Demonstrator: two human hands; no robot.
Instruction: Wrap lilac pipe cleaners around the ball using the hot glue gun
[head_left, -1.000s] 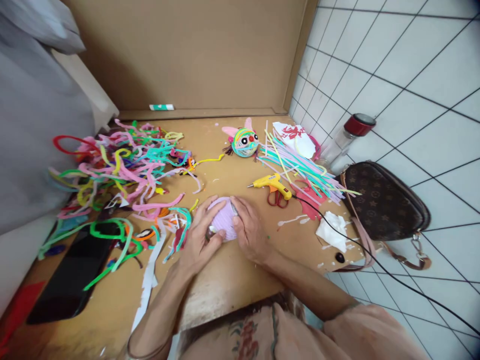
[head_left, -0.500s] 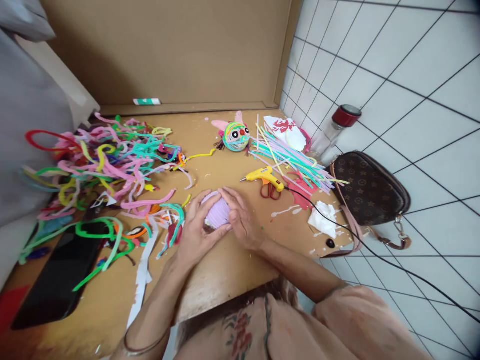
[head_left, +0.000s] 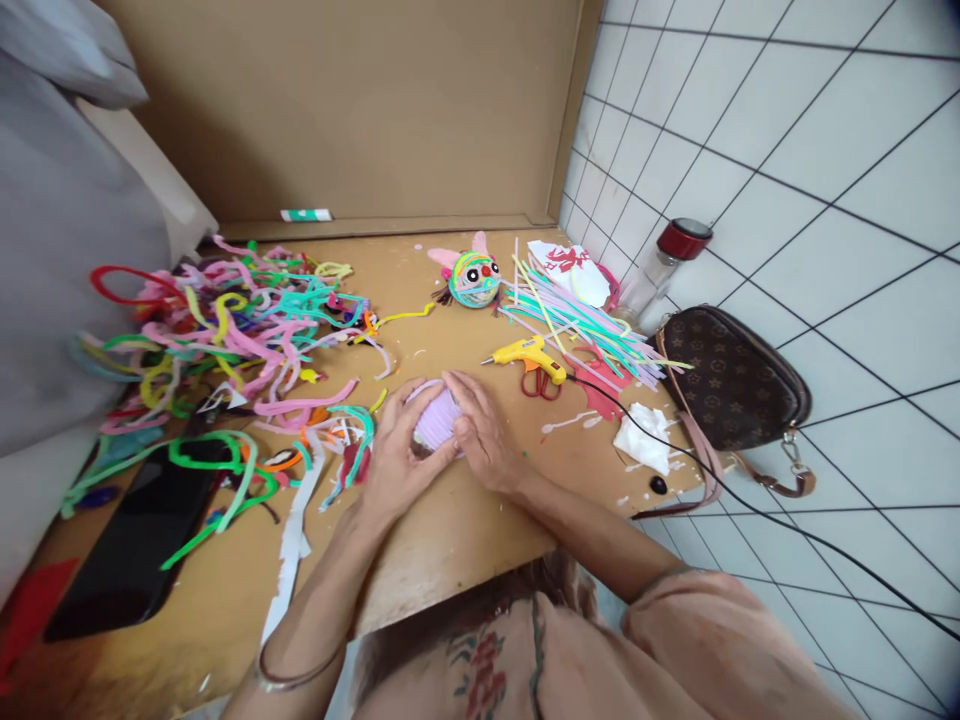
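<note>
Brown cardboard tabletop (head_left: 450, 540), cardboard wall (head_left: 375, 100) behind, white tiled floor (head_left: 825, 200), left hand (head_left: 397, 465) and right hand (head_left: 487, 445) cupped snug around a lilac ribbed ball (head_left: 437, 420) near the front edge, colourful pipe cleaner mess (head_left: 240, 330) on the left

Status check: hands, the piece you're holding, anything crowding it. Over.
Left hand and right hand both clasped on lavender ball, down at cardboard table. Pipe cleaners close at left, glue gun apart at right.

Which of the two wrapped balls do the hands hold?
The plain lilac ball, between left hand and right hand; the multicoloured ball with eyes and pink ears lies untouched farther back.
</note>
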